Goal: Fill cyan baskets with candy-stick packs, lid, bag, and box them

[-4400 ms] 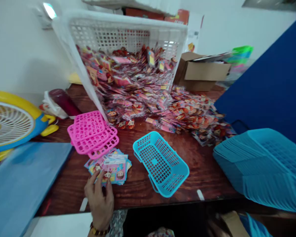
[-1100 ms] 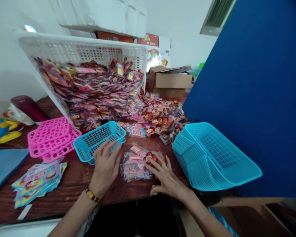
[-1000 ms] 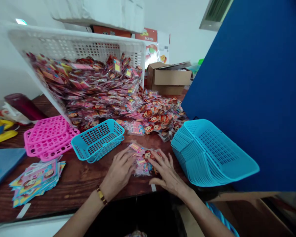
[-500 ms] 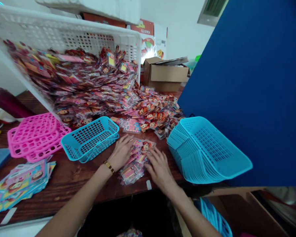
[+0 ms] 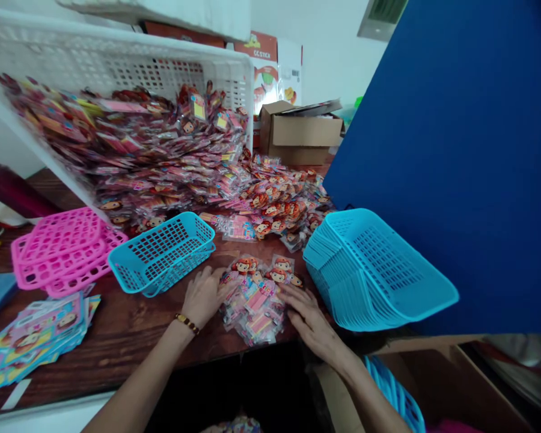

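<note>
My left hand [image 5: 202, 297] lies at the left side of a loose pile of small clear packets [image 5: 255, 304] with pink print and doll faces, its fingertips touching the edge. On the pile's right side rests my right hand [image 5: 309, 316], fingers spread and touching the packets. Neither hand grips anything. Just behind and left of the pile is a blue basket [image 5: 162, 252], with nothing seen inside. A nested stack of blue baskets [image 5: 379, 270] leans at the right. Behind my hands, a large white crate [image 5: 135, 48] tips forward, its many packets [image 5: 175, 162] spilling onto the table.
Pink perforated lids [image 5: 65, 246] lie stacked at the left, above a pile of printed cards [image 5: 40, 337]. A dark red bottle [image 5: 15, 189] lies behind them. An open cardboard box [image 5: 297, 135] stands at the back. A large blue panel [image 5: 469, 168] rises at the right.
Both hands have moved apart, left hand to the left and right hand to the right. The packets between them are spread wider. The white strip near the table edge no longer shows.
</note>
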Demonstrator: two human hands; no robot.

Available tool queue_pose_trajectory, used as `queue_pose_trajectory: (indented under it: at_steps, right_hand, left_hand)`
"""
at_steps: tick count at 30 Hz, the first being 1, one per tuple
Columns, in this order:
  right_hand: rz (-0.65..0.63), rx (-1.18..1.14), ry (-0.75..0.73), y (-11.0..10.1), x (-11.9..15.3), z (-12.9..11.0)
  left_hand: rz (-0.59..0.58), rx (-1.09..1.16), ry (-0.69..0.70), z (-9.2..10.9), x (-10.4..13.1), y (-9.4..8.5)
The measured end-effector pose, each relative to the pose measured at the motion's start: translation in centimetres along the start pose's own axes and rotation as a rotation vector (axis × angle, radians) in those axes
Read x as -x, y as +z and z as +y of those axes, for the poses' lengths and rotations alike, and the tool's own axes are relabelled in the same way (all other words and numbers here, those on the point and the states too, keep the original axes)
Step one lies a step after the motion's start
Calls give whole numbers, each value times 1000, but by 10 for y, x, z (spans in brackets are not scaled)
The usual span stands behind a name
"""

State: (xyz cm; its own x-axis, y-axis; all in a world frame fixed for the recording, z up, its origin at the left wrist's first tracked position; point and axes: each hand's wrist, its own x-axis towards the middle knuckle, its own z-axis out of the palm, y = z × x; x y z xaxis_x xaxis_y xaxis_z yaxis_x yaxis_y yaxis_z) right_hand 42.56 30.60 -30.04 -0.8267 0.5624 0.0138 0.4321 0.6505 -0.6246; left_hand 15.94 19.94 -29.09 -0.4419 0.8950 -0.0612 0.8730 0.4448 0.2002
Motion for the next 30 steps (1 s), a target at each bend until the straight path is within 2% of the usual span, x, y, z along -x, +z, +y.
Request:
queue_pose_trajectory:
  at_steps: [2, 4, 8, 10, 13, 16, 18, 21, 25, 27, 30]
  right_hand:
    - [78, 96, 95, 12, -9, -7]
    - [76, 226, 155, 28, -17, -14]
    - [64, 363, 96, 47, -22, -22]
    - [103, 411, 120, 47, -27, -23]
    - [164, 476, 243, 44, -39, -25]
    - [161, 488, 290, 41, -45, -30]
    - [134, 488, 281, 38, -39, -33]
    - [92, 503, 223, 36, -20, -35]
    - [65, 523, 219, 38, -7, -38]
    - [52, 532, 230, 40, -14, -40]
    - [54, 551, 220, 45, -34, -42]
  left_hand:
    - [-18, 31, -42, -4, -2, 2]
    - [-53, 59, -74, -7, -4, 3]
    - [-121, 156, -114, -10, -13, 3]
    - [-127, 218, -132, -12, -19, 2]
    - [-110, 308, -157, -14, -29, 1]
    - [-53, 391, -170, -18, -33, -1]
    - [-6, 449, -160, -21, -31, -6]
    - [14, 546, -100, -23, -14, -14]
    - [-109, 646, 115, -6, 39, -15]
    - [-139, 604, 248, 9, 69, -4]
    - [4, 382, 394, 26, 99, 25]
